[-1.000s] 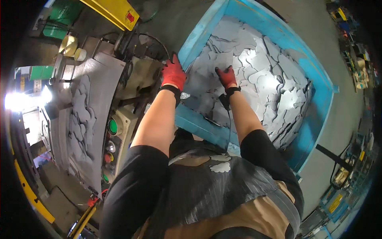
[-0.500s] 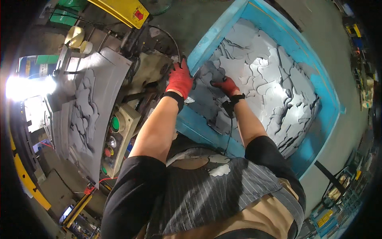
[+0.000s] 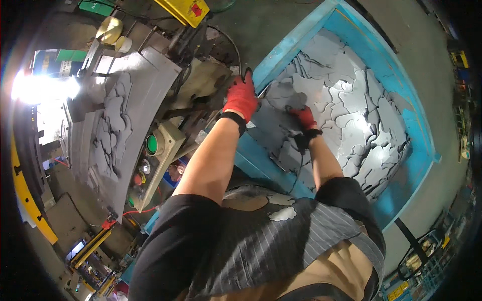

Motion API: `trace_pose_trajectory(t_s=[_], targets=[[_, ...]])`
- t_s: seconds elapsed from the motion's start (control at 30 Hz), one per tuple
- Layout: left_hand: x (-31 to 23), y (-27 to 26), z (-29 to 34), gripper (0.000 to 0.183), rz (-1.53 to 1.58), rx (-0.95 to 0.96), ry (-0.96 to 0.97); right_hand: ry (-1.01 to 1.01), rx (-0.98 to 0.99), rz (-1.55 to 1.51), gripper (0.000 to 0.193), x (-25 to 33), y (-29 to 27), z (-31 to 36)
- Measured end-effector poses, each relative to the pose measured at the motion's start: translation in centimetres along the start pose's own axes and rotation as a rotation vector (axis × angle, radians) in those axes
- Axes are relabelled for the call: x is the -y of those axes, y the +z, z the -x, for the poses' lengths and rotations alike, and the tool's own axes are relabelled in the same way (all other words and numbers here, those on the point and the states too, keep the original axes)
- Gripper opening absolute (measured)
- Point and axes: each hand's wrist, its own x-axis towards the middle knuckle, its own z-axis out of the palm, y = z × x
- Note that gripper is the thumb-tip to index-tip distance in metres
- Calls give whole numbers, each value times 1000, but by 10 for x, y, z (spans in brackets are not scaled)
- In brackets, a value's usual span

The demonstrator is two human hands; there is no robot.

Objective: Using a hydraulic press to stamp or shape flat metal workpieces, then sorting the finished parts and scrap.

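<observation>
My left hand [image 3: 241,96], in a red glove with dark fingertips, rests at the near-left wall of a blue bin [image 3: 296,42], fingers stretched upward and slightly apart. My right hand [image 3: 305,118], also red-gloved, is inside the bin with its fingers closed at the edge of a dark grey, wavy-edged flat piece [image 3: 285,95]. Its fingertips are partly hidden. Around and beyond it lies a heap of similar grey flat pieces [image 3: 346,110], overlapping in layers. Dark wrist straps circle both wrists, and a thin cord hangs from the right one.
At the left, a sloping grey metal sheet [image 3: 143,85] carries more wavy-edged pieces [image 3: 113,125]. Beside it stands a beige control box [image 3: 165,148] with green and red buttons. A bright lamp [image 3: 45,88] glares at far left. A yellow machine part [image 3: 186,10] juts in at the top.
The view has shifted, so the scene sits a little further right in the picture. Both hands keep nearly the same places at the bin wall and on the grey piece.
</observation>
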Motion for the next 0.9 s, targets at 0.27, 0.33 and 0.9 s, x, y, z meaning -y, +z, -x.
trace_pose_trajectory(t_s=[0.27,0.33,0.9], targets=[[7,21,-2,69,17,-116,-2,52,-434,-189,45,-16,-48,127],[6,23,-3,67,10,-118,14,47,-561,-215,53,-14,-56,164],[69,-68,140,51,1041,295,770,-450,-415,126,37,95,71,266]])
